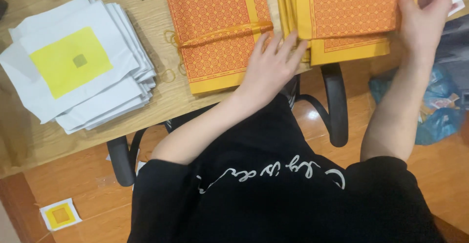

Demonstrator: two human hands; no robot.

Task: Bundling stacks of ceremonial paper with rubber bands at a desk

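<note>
Yellow sheets [349,16] overhang table edge [161,111], seemingly pinched.

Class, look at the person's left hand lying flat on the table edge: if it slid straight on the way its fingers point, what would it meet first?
The left hand points up and to the right, toward the loose stack of yellow-and-orange patterned sheets that the right hand grips. Its fingertips already seem to touch that stack's lower left edge, though depth is unclear.

Bare table [163,94] between the white paper stack [78,62] and the rubber-banded orange bundle [217,33] leaves a passage, while stacked orange sheets [349,18] crowd the right
</note>
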